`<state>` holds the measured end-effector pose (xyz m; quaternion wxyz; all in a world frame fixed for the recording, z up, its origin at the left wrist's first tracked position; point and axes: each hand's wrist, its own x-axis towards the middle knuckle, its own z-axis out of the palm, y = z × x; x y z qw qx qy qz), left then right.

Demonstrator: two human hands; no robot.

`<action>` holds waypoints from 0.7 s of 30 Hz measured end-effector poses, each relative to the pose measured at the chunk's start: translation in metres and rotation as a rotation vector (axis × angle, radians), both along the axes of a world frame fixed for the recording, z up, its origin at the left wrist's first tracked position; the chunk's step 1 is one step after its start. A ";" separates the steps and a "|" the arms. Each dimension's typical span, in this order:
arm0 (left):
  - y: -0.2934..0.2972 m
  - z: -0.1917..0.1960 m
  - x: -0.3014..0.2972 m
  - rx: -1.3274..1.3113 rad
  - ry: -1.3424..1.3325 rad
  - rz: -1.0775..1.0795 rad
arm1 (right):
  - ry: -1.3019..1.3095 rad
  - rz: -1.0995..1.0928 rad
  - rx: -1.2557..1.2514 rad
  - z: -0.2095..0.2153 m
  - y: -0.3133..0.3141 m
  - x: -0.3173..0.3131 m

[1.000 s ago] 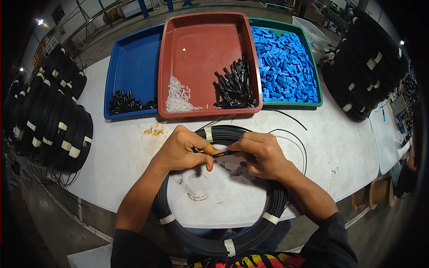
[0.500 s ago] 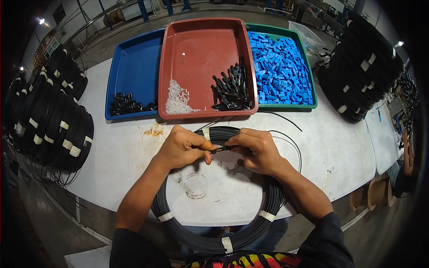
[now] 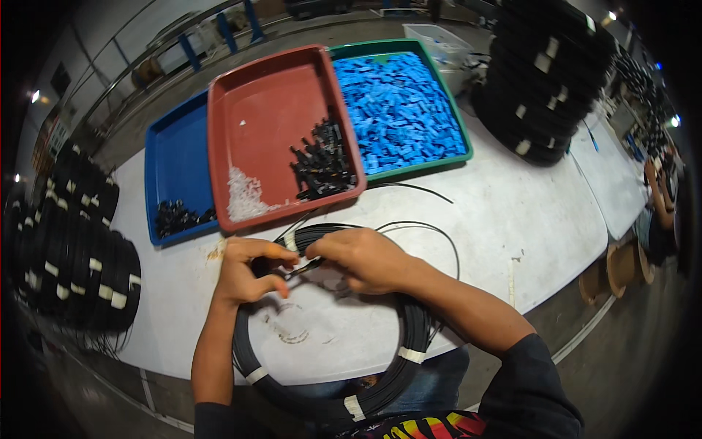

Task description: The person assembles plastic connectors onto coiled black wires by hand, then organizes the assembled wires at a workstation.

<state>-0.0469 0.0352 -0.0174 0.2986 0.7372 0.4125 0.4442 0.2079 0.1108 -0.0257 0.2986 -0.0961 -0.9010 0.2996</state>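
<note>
A coil of black cable [image 3: 415,329], bound with pale tape, lies in front of me, partly over the table's near edge. Above its far side, my right hand [image 3: 369,257] is closed on a slim black connector [image 3: 298,272] at a cable end, its fingers covering part of it. My left hand [image 3: 248,272] is just left of the connector's tip, with thumb and forefinger apart. Whether the left fingertips touch the connector is hard to see through the blur.
Beyond the coil, a red tray [image 3: 274,95] holds white pieces and black connectors. A blue tray [image 3: 179,139] holds small black parts; a green tray [image 3: 468,150] holds blue clips. Stacked cable coils [image 3: 545,80] stand at right, with more coils [image 3: 80,271] at left.
The view has turned, so the trays appear tilted and further left. My left thumb and forefinger have parted from their pinch at the connector. My right hand still holds it.
</note>
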 end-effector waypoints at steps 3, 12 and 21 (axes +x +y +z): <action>0.001 -0.018 -0.015 -0.167 -0.416 0.041 | -0.079 0.018 0.047 0.002 0.000 0.003; 0.034 0.023 -0.012 -0.216 -0.253 0.061 | -0.065 0.011 0.104 -0.006 -0.002 -0.003; 0.134 0.097 0.089 0.002 0.439 -0.062 | -0.007 0.046 -0.020 -0.009 0.000 -0.001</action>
